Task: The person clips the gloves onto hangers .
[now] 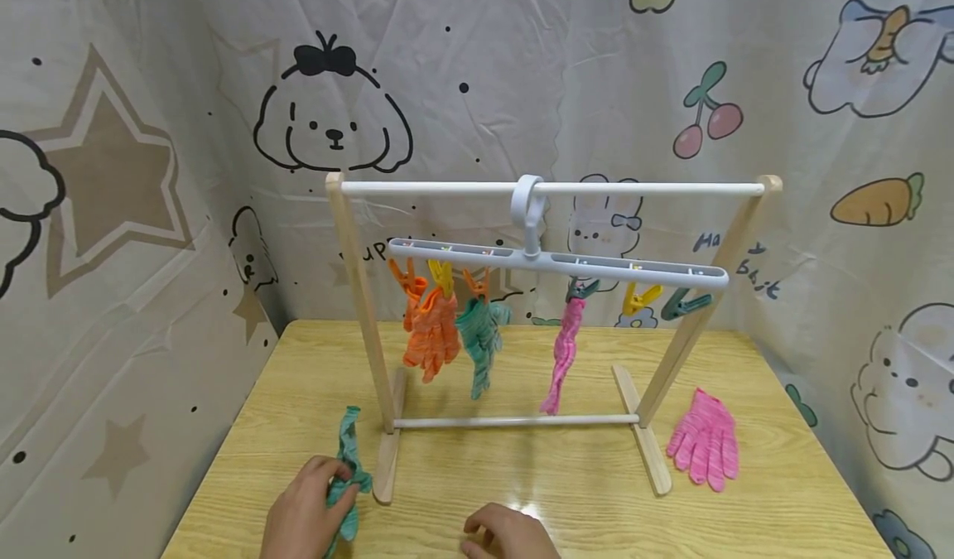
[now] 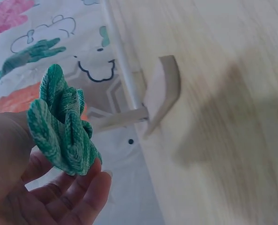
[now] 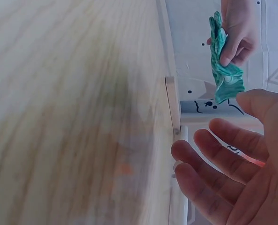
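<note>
My left hand (image 1: 304, 509) grips a green knit glove (image 1: 348, 451) near the left foot of a wooden rack; the left wrist view shows the glove (image 2: 66, 124) bunched between thumb and fingers. Above the table's front edge, my right hand (image 1: 510, 534) holds nothing, its fingers loosely bent and apart in the right wrist view. From a grey hanger (image 1: 559, 261) hang orange gloves (image 1: 434, 331), another green glove (image 1: 480, 339) and a pink glove (image 1: 566, 356), each held by clips. A yellow clip (image 1: 641, 298) and a teal clip (image 1: 684, 303) at the hanger's right end hold nothing.
The rack's white top bar (image 1: 641, 188) carries the hanger by its hook. Its wooden feet, left (image 1: 387, 468) and right (image 1: 652, 460), stand on the wood-grain table (image 1: 514, 476). A second pink glove (image 1: 706, 441) lies flat right of the rack. Printed cloth (image 1: 477, 62) surrounds the table.
</note>
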{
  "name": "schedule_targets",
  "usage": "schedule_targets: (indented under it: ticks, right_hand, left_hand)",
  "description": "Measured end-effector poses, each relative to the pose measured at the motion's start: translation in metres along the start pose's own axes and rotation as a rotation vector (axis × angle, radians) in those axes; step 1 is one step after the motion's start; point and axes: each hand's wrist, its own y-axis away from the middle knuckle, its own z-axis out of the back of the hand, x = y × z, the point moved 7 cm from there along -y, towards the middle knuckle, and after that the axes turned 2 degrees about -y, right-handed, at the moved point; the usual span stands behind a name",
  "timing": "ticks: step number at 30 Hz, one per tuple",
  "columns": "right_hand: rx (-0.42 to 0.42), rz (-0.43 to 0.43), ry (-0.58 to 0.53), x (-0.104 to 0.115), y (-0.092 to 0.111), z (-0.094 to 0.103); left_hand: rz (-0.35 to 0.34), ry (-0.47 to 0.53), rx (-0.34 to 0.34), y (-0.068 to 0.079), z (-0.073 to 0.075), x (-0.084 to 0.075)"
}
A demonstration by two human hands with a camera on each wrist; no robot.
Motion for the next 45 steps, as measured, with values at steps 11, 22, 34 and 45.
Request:
schedule_targets:
  ticks: [11, 22, 34, 45]
  right_hand:
    - [-0.027, 0.006, -0.047, -0.006, 0.000, 0.007]
    - [-0.023, -0.020, -0.083, -0.009, 0.001, 0.013]
    - [-0.115, 0.049, -0.043, -0.015, 0.000, 0.036]
    - [-0.233, 0.097, 0.015, -0.018, 0.003, 0.060]
  left_hand:
    - [-0.058, 0.023, -0.025, 0.009, 0.011, -0.026]
    - [-0.128, 0.081, -0.074, 0.014, 0.012, -0.048]
    - [-0.167, 0.118, -0.125, 0.015, 0.014, -0.068]
    - [-0.239, 0.166, -0.142, 0.016, 0.013, -0.090]
